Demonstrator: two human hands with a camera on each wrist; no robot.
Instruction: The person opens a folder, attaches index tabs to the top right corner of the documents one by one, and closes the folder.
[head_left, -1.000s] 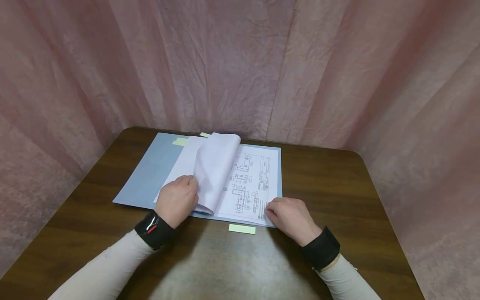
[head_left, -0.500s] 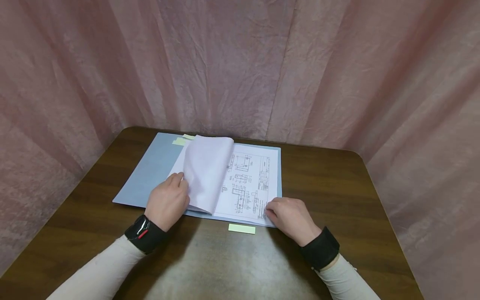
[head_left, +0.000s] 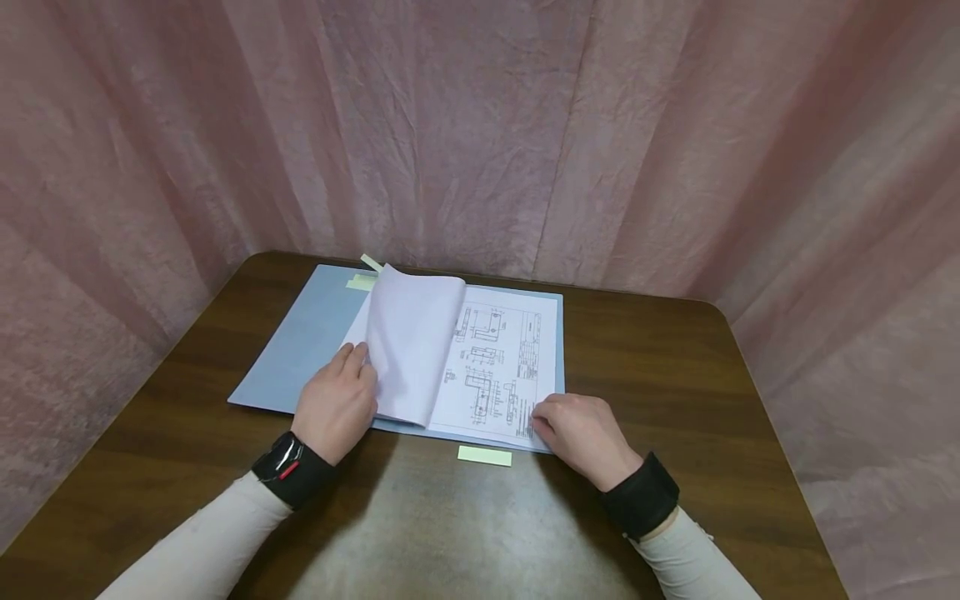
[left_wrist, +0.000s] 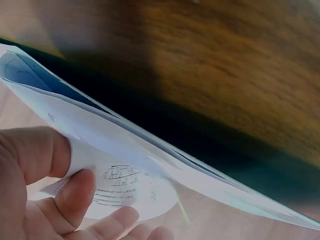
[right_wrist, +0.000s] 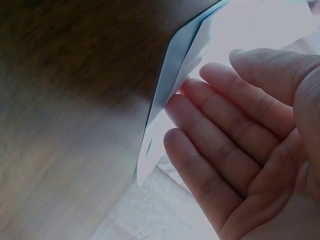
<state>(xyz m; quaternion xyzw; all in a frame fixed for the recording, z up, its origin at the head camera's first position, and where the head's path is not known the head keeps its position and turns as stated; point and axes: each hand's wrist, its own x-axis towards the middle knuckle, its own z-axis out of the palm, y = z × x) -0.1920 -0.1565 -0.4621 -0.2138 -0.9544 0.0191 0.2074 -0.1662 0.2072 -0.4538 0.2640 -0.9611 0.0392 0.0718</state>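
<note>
My left hand point(head_left: 335, 406) pinches the edge of a turned-over sheet point(head_left: 416, 350) between thumb and index finger, clearest in the left wrist view. That sheet curls leftward over other white paper inside a light blue folder point(head_left: 296, 350). To its right a page with technical drawings point(head_left: 495, 367) lies face up. My right hand point(head_left: 583, 435) rests at that page's lower right corner. In the right wrist view its fingers point(right_wrist: 215, 120) extend loosely along the paper's edge, holding nothing.
One pale green sticky strip point(head_left: 484, 456) lies at the folder's front edge. Another tab point(head_left: 371, 262) sticks up behind the turned sheet, and more strips point(head_left: 362, 282) are on the folder's left cover. A pink curtain point(head_left: 480, 133) hangs behind the brown table point(head_left: 645, 358).
My left hand has moved left with the turned sheet, baring more of the drawing page. The tab at the sheet's top has shifted left and now points upward. My right hand has stayed put.
</note>
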